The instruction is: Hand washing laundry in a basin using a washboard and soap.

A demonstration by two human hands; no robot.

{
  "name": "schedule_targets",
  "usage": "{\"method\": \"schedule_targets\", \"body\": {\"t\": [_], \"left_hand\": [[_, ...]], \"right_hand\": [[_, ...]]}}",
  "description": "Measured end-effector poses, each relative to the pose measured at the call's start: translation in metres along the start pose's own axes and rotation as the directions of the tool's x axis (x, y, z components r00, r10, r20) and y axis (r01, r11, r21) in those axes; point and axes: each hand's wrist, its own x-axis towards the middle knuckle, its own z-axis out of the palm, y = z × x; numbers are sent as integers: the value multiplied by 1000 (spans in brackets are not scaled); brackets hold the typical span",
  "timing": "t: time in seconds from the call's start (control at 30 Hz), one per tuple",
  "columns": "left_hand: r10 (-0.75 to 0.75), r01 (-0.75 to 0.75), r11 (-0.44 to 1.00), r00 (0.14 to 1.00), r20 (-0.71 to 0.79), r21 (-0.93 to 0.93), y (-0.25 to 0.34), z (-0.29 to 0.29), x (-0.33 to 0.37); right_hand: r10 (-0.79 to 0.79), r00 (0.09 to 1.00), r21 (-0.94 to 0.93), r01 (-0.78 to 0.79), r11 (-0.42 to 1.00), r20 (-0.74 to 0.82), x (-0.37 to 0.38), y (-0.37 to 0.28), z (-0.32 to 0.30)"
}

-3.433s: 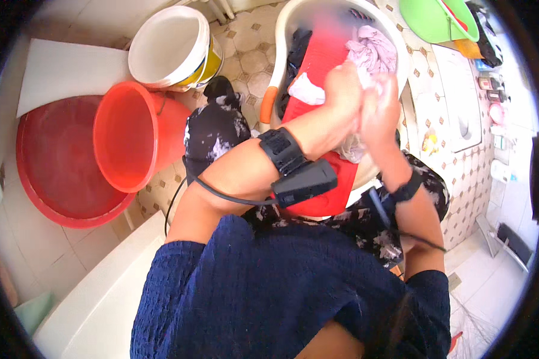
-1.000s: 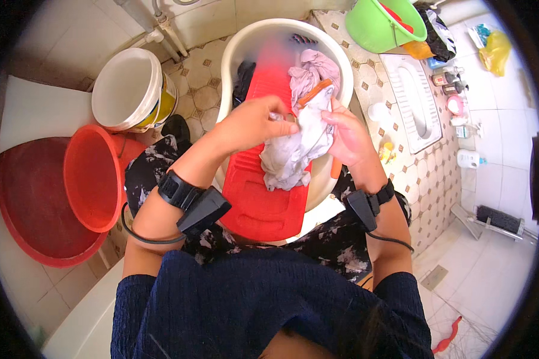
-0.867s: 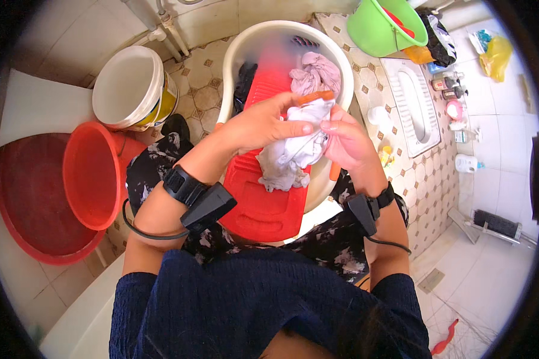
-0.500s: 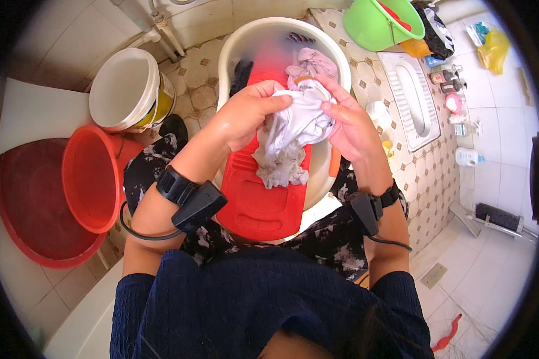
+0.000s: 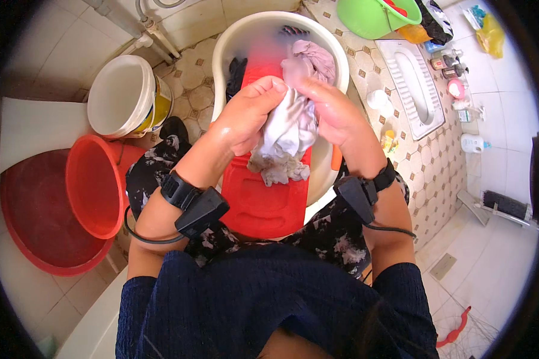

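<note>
My left hand (image 5: 248, 116) pinches the top of a wet white cloth (image 5: 290, 122), thumb and fingers pressed together. My right hand (image 5: 338, 116) grips the same cloth's right side, its fingertips close to the left ones and partly blurred. Brownish stains mark the upper folds. The cloth hangs bunched over a red washboard (image 5: 263, 206), with a greyish, frilly piece (image 5: 278, 169) at its lower end. The board leans in a white tub (image 5: 220, 72). A pink cloth (image 5: 317, 60) and a dark cloth (image 5: 236, 75) lie in the tub beyond my hands.
To the left stand a white bucket (image 5: 111, 99), a red bucket (image 5: 81, 185) and a large red basin (image 5: 18, 209). A green bucket (image 5: 362, 21) is at the far right, near a squat toilet (image 5: 422, 99). Several bottles (image 5: 452, 63) line the right wall.
The white cloth, spread between both hands before, now hangs longer and more gathered. My right hand has shifted its hold toward the top. The whole view has tilted slightly.
</note>
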Motion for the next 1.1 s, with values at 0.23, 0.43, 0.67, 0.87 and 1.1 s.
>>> {"method": "schedule_targets", "body": {"t": [0.23, 0.43, 0.67, 0.87, 1.1], "left_hand": [[-15, -61, 988, 880, -475, -144, -20, -9, 17], [18, 42, 994, 851, -524, 103, -43, 11, 20], [25, -53, 998, 791, -612, -26, -37, -5, 20], [69, 32, 984, 841, -536, 176, -39, 28, 14], [-68, 95, 992, 953, -295, 79, -15, 4, 8]], "right_hand": [[-735, 675, -820, 384, 425, -64, 3, 39, 38], [-748, 655, -973, 84, 213, -107, 32, 47, 4], [-780, 609, -912, 389, 133, 146, 4, 67, 37], [-482, 837, -742, 147, 654, -260, 53, 58, -35], [-397, 900, -212, 358, 909, -179, -1, -11, -40]]}}
